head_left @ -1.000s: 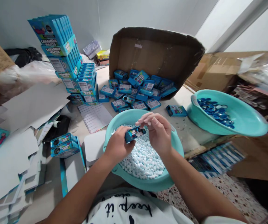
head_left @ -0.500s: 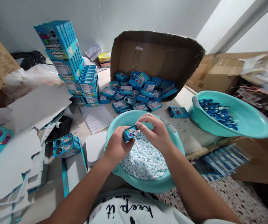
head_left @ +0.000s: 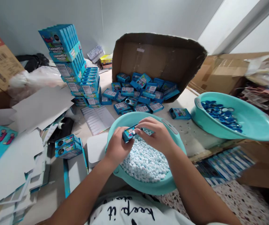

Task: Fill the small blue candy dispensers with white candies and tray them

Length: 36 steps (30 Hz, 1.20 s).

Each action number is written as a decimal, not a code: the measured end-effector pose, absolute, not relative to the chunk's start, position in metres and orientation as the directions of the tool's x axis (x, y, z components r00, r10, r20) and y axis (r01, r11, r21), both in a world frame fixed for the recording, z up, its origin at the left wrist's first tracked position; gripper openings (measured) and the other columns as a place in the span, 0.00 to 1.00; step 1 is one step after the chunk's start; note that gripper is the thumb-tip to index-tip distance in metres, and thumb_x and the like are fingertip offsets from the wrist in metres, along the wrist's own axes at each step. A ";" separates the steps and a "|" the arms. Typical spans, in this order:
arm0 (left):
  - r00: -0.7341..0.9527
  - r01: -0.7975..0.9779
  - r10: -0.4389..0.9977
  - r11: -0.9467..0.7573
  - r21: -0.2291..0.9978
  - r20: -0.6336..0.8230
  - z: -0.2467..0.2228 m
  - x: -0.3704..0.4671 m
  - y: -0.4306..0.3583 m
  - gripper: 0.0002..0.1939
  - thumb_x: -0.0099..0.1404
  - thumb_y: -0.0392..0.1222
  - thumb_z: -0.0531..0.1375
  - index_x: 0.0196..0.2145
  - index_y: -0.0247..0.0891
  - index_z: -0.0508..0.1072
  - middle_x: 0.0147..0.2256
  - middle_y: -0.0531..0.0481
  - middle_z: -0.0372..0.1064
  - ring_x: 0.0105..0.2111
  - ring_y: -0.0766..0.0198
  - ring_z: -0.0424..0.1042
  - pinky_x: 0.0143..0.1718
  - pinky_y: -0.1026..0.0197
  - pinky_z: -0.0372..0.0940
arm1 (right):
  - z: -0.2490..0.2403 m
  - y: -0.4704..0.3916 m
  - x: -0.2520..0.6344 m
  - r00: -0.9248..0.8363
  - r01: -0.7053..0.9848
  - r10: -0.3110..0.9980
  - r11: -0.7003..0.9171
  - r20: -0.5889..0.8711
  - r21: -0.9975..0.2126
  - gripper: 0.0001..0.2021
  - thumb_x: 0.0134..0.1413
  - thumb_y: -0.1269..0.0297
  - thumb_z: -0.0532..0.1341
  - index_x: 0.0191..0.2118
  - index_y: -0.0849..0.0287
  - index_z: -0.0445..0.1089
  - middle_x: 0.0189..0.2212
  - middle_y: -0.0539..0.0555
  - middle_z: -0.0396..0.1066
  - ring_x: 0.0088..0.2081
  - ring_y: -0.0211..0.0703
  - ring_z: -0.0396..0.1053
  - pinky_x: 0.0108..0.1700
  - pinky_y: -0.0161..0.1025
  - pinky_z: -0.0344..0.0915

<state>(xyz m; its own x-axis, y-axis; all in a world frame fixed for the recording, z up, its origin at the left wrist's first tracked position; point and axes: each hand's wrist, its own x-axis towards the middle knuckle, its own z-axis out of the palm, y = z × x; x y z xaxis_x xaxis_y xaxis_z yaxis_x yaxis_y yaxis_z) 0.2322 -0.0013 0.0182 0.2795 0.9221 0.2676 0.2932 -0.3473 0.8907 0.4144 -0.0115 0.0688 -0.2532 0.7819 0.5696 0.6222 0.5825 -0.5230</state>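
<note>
My left hand point(head_left: 117, 144) is closed around a small blue candy box point(head_left: 128, 134), holding it tilted over a turquoise basin point(head_left: 152, 187). Loose white candies point(head_left: 146, 164) fill the bottom of the basin. At the upper right end of the box, my right hand point(head_left: 156, 132) has its thumb and fingers pinched together. A white candy shows at its fingertips, against the box; the box's opening is mostly hidden by the fingers.
Behind the basin, many blue boxes point(head_left: 141, 107) spill from a tipped cardboard box point(head_left: 158, 59). Stacked display packs point(head_left: 66, 56) stand left of them. A second turquoise basin point(head_left: 256, 125) holds blue round pieces. White card sheets point(head_left: 38, 109) and a partly filled tray point(head_left: 74, 175) lie left.
My right fingertips have moved slightly left and down onto the end of the box, covering more of it. Fewer white candies show there. The view has shifted slightly.
</note>
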 end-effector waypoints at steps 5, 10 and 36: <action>0.277 0.295 0.926 -0.336 0.895 0.256 0.019 0.232 -0.001 0.15 0.59 0.31 0.64 0.44 0.40 0.73 0.42 0.48 0.72 0.44 0.57 0.72 0.47 0.57 0.66 | 0.070 -0.012 0.416 -0.300 0.610 0.753 0.624 0.586 -0.489 0.06 0.63 0.60 0.66 0.35 0.54 0.75 0.34 0.55 0.79 0.37 0.47 0.74 0.42 0.45 0.73; 0.285 0.298 0.930 -0.317 0.900 0.233 0.018 0.232 0.000 0.15 0.59 0.32 0.64 0.45 0.40 0.73 0.42 0.48 0.72 0.44 0.57 0.72 0.47 0.57 0.65 | 0.069 -0.012 0.414 -0.292 0.605 0.758 0.619 0.583 -0.502 0.04 0.63 0.64 0.66 0.35 0.55 0.75 0.34 0.54 0.79 0.37 0.46 0.75 0.42 0.44 0.73; 0.058 0.081 0.983 -0.177 0.981 0.172 0.016 0.230 0.003 0.15 0.55 0.42 0.68 0.40 0.38 0.74 0.38 0.48 0.75 0.42 0.56 0.75 0.47 0.57 0.68 | 0.036 -0.008 0.400 -0.201 0.955 0.727 -0.005 -0.657 -0.298 0.53 0.50 0.39 0.68 0.73 0.65 0.51 0.72 0.76 0.46 0.72 0.79 0.44 0.66 0.67 0.55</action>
<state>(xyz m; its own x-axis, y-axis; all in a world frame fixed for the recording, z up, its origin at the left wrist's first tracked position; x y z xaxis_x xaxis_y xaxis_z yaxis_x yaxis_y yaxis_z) 0.2299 0.0028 0.0162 0.0580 0.9833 0.1722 0.0807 -0.1766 0.9810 0.3998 -0.0075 0.0361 -0.2015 0.7269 -0.6565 0.9545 -0.0046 -0.2980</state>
